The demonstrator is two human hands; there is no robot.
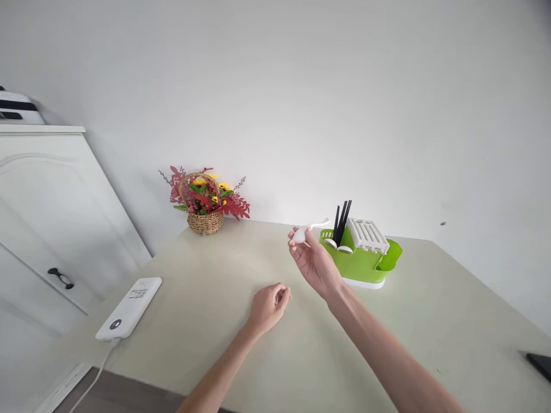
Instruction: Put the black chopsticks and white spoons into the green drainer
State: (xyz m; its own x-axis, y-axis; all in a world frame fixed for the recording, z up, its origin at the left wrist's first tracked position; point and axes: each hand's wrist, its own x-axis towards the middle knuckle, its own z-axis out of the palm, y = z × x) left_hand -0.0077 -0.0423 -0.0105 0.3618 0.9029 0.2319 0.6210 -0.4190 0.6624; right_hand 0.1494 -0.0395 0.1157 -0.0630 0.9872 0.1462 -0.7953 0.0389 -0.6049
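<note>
My right hand (pixel 316 264) holds a white spoon (pixel 300 236) by its bowl end, palm turned up. The spoon's handle points off to the right, close to a green utensil holder (pixel 355 265). Several black chopsticks (pixel 341 223) stand in the holder, and two white rounded pieces (pixel 345 249) like spoon bowls show at its front rim. A white slotted rack (pixel 369 234) tops its right part. My left hand (pixel 267 307) rests on the table with its fingers curled into a loose fist, and nothing shows in it.
A wicker basket (pixel 205 222) of artificial flowers stands against the wall at the back left. On the left of the table (pixel 206 298) lies a white power bank (pixel 130 307) with a cable. A white cabinet (pixel 47 212) adjoins the left side; a dark object (pixel 540 364) lies at the right edge.
</note>
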